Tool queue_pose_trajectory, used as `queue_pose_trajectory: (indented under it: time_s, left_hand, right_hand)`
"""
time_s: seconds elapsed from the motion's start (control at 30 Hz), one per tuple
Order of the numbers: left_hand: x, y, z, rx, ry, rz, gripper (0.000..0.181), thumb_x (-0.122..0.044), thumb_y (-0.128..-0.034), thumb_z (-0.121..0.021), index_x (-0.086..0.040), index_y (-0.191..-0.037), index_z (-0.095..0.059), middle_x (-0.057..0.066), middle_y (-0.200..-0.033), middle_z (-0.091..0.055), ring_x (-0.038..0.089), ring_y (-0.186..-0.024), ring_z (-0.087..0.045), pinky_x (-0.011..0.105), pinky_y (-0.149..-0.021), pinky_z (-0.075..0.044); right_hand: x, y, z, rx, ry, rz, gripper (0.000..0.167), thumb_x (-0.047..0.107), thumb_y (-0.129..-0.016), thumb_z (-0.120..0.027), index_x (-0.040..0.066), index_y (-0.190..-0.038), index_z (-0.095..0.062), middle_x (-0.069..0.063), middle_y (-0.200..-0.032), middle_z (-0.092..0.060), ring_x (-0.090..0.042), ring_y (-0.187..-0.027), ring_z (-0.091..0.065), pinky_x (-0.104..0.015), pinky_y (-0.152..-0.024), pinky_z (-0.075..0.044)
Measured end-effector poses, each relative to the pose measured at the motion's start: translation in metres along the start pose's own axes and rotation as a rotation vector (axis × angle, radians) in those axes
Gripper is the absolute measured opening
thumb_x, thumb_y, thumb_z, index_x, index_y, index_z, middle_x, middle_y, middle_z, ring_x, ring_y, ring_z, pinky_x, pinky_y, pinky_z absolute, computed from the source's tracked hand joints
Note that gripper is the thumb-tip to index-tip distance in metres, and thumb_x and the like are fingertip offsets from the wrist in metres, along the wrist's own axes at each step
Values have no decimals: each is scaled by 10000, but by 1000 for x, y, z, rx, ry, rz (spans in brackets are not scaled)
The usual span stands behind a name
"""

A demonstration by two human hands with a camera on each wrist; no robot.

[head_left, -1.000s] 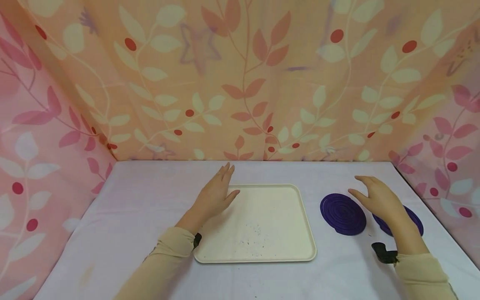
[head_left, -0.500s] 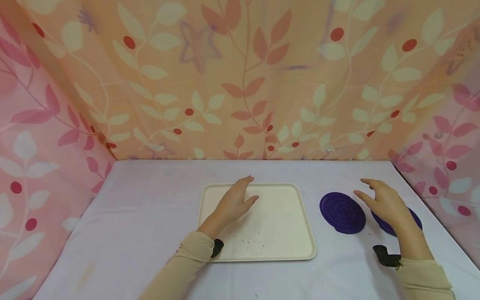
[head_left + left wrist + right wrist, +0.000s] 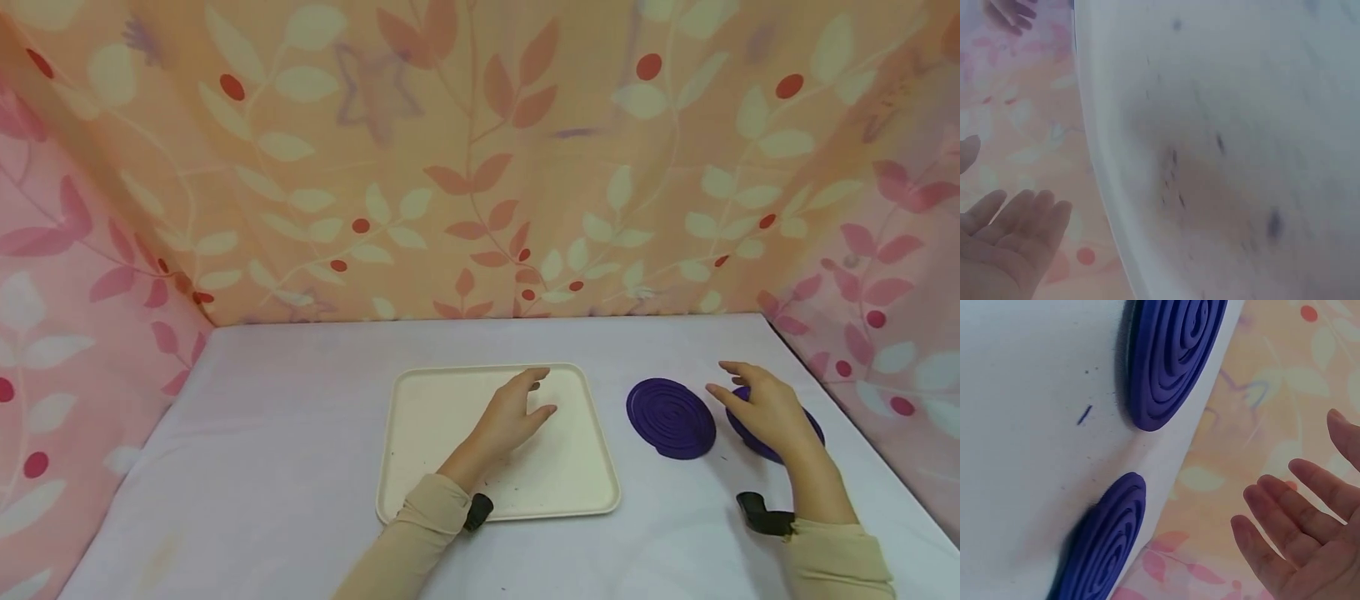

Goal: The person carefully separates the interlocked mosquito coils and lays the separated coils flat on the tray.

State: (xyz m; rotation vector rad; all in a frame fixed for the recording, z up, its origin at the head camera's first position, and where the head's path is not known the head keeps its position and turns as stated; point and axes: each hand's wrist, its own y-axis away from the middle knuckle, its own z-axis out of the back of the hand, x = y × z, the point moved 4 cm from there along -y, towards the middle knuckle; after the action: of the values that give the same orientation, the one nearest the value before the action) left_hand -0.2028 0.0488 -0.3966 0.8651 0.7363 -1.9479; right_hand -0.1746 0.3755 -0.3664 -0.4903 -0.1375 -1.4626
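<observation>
In the head view a cream tray [image 3: 442, 417] lies mid-table, with my left hand [image 3: 504, 423] over its middle, fingers extended and holding nothing. The left wrist view shows the same hand [image 3: 1013, 240] palm up to the camera beside the tray [image 3: 1222, 100], which bears small dark specks. Two purple spiral discs lie right of the tray. My right hand [image 3: 768, 412] hovers over part of the right disc [image 3: 816, 425], near the left disc [image 3: 670, 418]. Its fingers [image 3: 1285, 525] are spread and slightly bent, empty, in the right wrist view.
A white cloth covers the table [image 3: 247, 467]. Behind it hangs an orange floral curtain [image 3: 480, 167], with pink floral cloth [image 3: 60, 350] at both sides. A small dark fleck [image 3: 1085, 415] lies on the cloth near the discs.
My left hand has moved right across the tray from its left edge. My right hand has shifted only slightly. Tray and discs appear slightly leftward as the head view turned.
</observation>
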Motion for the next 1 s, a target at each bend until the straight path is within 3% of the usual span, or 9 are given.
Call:
queue_pose_trajectory:
  time_s: [0.17,0.3,0.4,0.47,0.53,0.6,0.7,0.9,1.0]
  left_hand:
    - [-7,-4,-14,8,89,-17,465,-97,-900,-640,8,-1317,-463,131,-1314,-529,250,-1173,-539,320,-939,-476]
    - [-13,-8,-28,33,195,13,453,-79,-901,-636,1,-1314,-468,122,-1298,-547,230,-1150,-558,266,-915,-485]
    - [-17,-10,-39,47,291,51,436,-70,-900,-633,-8,-1305,-486,119,-1271,-572,213,-1119,-580,231,-882,-494]
    - [-20,-11,-45,48,345,70,420,-66,-897,-636,-3,-1290,-501,127,-1242,-592,211,-1096,-596,215,-861,-498]
    - [-21,-12,-51,39,389,96,396,-61,-894,-636,6,-1266,-517,125,-1205,-614,205,-1075,-608,211,-854,-499]
    - [-21,-13,-56,17,447,133,370,-43,-888,-638,24,-1236,-533,123,-1161,-635,201,-1048,-622,214,-848,-503]
    - [-20,-15,-65,-20,555,195,337,-6,-877,-630,60,-1197,-549,137,-1106,-658,202,-1006,-639,221,-836,-511]
    - [-21,-15,-85,-48,869,310,347,115,-848,-546,138,-1193,-517,232,-1117,-636,257,-1022,-633,238,-809,-522]
    - [-24,-15,-94,-49,966,344,344,144,-852,-513,152,-1196,-504,264,-1143,-614,286,-1045,-623,246,-804,-522]
  right_hand:
    - [-5,4,-2,-9,-61,-37,489,241,-903,-641,-108,-1220,-511,-361,-1110,-564,-500,-970,-566,-639,-824,-410]
    - [-11,10,-2,-21,-116,-77,477,236,-904,-643,-97,-1222,-519,-325,-1136,-577,-463,-988,-578,-621,-840,-399]
    - [-15,13,-2,-34,-172,-112,466,250,-902,-644,-81,-1214,-540,-306,-1127,-595,-137,-917,-641,-630,-872,-362]
    - [-18,15,-3,-41,-210,-138,464,257,-902,-643,-77,-1209,-549,-300,-1108,-608,92,-838,-553,-627,-888,-344]
    - [-22,17,-5,-45,-246,-167,470,272,-902,-643,-70,-1213,-558,-275,-1102,-623,236,-803,-409,-480,-922,-398]
    - [-25,18,-8,-49,-315,-191,469,255,-912,-634,-94,-1214,-550,-267,-1073,-636,232,-792,-437,-309,-877,-462]
    - [-33,19,-14,-44,-458,-227,464,217,-929,-612,-130,-1222,-520,-164,-1009,-674,142,-785,-547,-102,-692,-481]
    - [-45,21,-24,-30,-742,-249,393,132,-932,-600,-156,-1187,-520,54,-921,-683,39,-800,-626,-168,-679,-539]
    - [-46,23,-27,-19,-903,-254,190,69,-928,-591,-33,-1082,-635,94,-886,-691,-15,-802,-656,-184,-685,-544]
